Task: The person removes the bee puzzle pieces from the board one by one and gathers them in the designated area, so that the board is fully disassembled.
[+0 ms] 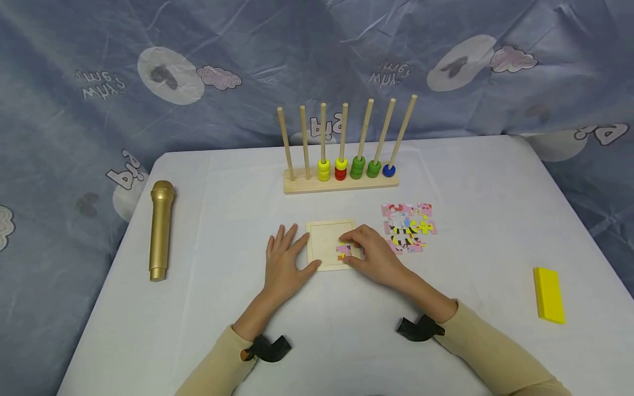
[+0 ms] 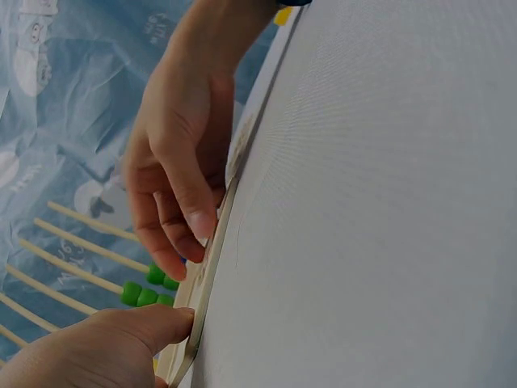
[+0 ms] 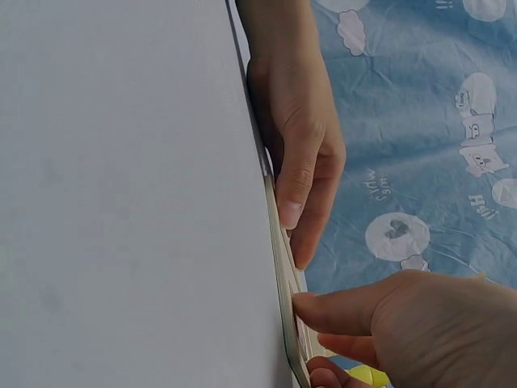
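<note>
A shallow square wooden puzzle tray (image 1: 323,237) lies flat on the white table. My left hand (image 1: 287,270) rests at its left side, fingers spread, with the index fingertip and thumb tip touching the rim. Reaching in from the right, my right hand (image 1: 378,258) pinches a small pink and yellow puzzle piece (image 1: 343,250) with thumb and index finger, in the tray's lower right part. The fingers partly hide the piece, so its exact outline cannot be made out. Several colourful loose puzzle pieces (image 1: 425,226) are grouped to the right of the tray.
Behind the tray stands a wooden bead rack (image 1: 342,185) with upright pegs and yellow, red, green and blue beads. A gold microphone (image 1: 160,231) lies at the far left, and a yellow block (image 1: 548,296) at the right. Blue patterned cloth (image 1: 307,49) hangs behind the table.
</note>
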A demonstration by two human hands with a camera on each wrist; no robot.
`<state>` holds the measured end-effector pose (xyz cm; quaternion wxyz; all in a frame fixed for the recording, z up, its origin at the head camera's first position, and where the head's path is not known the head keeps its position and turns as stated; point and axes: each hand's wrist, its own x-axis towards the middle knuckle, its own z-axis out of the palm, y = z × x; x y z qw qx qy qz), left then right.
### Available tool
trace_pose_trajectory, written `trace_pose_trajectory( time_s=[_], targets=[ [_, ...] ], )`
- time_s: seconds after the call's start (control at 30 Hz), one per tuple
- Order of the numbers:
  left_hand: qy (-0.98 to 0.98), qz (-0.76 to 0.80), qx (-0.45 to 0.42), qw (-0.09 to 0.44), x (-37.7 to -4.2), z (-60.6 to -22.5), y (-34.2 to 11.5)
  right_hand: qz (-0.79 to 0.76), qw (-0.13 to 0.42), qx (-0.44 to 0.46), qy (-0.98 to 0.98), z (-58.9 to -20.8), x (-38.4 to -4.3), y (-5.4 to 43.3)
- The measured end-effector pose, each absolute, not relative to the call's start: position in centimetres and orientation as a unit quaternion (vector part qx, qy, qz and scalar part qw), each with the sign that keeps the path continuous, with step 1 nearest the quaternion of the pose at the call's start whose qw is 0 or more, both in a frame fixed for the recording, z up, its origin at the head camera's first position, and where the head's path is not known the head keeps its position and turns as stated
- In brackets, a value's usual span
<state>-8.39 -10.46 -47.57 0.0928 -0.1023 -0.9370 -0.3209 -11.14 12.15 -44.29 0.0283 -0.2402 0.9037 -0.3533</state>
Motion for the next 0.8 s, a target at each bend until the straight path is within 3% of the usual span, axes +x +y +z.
trace_pose_trajectory(
  time_s=[0.8],
  targets=[
    [-0.935, -0.327, -0.103, 0.093, -8.36, -47.38, -10.37, -0.345, 0.020, -0.234, 0.909, -44.42, -11.18, 11.79]
  ],
)
